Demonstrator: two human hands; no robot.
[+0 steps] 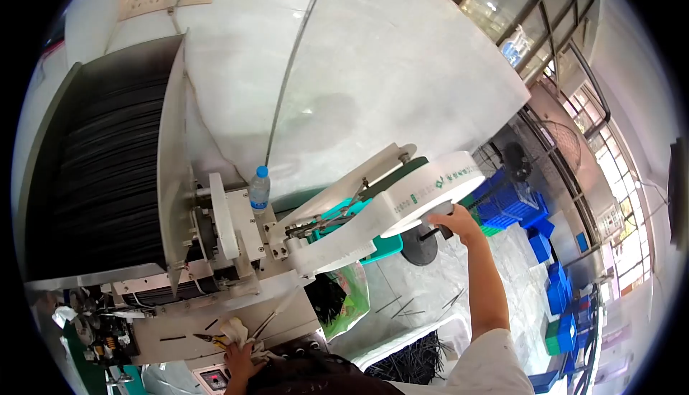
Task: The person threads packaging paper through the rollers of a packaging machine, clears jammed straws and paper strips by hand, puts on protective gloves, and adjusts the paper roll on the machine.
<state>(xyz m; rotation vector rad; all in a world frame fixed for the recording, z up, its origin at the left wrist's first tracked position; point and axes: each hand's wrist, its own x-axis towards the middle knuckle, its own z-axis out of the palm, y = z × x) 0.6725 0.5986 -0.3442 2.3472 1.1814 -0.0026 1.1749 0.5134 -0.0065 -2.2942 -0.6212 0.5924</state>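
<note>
My right hand point(458, 224) reaches out to a large reel of white tape point(423, 192) with green print. Its fingers are closed around a dark knob point(445, 231) at the reel's centre. White tape runs from the reel down toward the machine point(244, 230). At the bottom, my left hand point(241, 363) rests on the machine's front plate point(161, 337), fingers apart. Beside it lie yellow-handled pliers point(209, 339) and a crumpled white cloth point(235, 329). A thin metal tool point(265, 323) lies just right of the cloth.
A metal hopper point(172, 158) full of black strips point(108, 172) stands left. A blue-capped water bottle point(260, 190) stands on the machine. Below are a green bag point(353, 298) and a white container point(366, 358) with black strips. Blue crates point(506, 205) line the right.
</note>
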